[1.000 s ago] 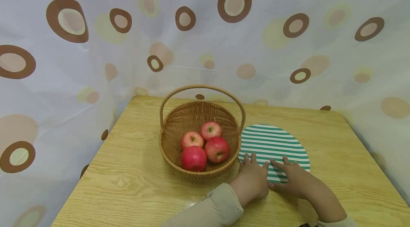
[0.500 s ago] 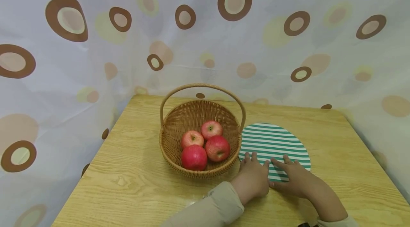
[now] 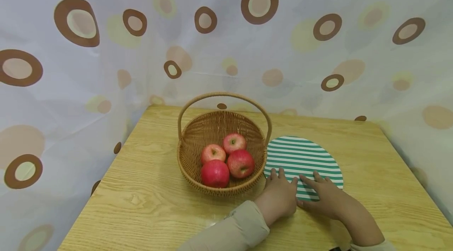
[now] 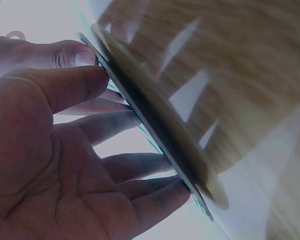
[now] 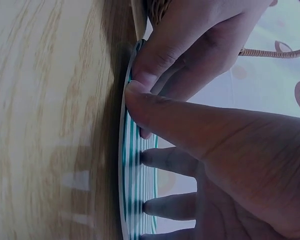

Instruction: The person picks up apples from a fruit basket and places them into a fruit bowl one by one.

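A round placemat with green and white stripes (image 3: 301, 156) lies on the wooden table, right of a wicker basket. On its near-left part rests my left hand (image 3: 280, 198), fingers spread and fingertips touching the surface. Beside it my right hand (image 3: 325, 198) touches the near-right part, also with fingers spread. The thumbs nearly meet at the placemat's near edge. In the left wrist view the left hand (image 4: 65, 150) has its fingertips on the thin placemat (image 4: 155, 135), seen edge-on. The right wrist view shows the right hand (image 5: 230, 165) with straight fingers on the stripes (image 5: 135, 175).
The wicker basket (image 3: 189, 141) with a tall arched handle stands left of the placemat, close to its edge. Several red apples (image 3: 215, 173) sit inside. A white curtain (image 3: 219, 54) with brown ring patterns hangs behind and at both sides of the wooden table (image 3: 141, 203).
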`<state>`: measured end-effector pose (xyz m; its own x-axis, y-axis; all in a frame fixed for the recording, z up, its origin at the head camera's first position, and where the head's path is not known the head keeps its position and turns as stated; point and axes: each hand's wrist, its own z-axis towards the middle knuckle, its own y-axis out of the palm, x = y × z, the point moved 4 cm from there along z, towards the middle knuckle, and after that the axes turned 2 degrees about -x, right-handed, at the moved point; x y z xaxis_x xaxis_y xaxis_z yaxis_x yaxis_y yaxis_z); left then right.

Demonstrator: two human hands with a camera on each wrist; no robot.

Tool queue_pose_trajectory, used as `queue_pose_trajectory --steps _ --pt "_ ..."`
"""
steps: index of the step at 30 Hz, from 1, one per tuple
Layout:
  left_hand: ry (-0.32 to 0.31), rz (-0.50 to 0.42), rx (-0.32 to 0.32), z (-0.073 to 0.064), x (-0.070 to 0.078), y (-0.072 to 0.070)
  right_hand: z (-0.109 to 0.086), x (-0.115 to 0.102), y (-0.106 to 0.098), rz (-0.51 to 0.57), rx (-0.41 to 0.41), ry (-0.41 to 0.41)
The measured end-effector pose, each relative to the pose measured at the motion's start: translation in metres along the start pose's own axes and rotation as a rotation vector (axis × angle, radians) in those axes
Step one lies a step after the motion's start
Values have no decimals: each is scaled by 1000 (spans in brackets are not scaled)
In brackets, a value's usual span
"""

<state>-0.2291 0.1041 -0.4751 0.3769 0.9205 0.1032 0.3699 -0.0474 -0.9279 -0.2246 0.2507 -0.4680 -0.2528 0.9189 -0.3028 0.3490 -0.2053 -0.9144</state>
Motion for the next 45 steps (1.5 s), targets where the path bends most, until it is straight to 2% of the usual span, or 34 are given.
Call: queue_pose_trajectory --steps 11,26,39,45 --pt "-17 -6 -4 -4 -3 1 -1 -3 3 11 3 7" --pt "9 -40 -4 -7 -6 2 -1 -6 3 -4 3 -7" --pt "118 -59 40 -11 -16 0 0 2 0 33 -6 15" --pt "161 -21 71 -14 -17 -5 0 -2 -7 -13 71 -6"
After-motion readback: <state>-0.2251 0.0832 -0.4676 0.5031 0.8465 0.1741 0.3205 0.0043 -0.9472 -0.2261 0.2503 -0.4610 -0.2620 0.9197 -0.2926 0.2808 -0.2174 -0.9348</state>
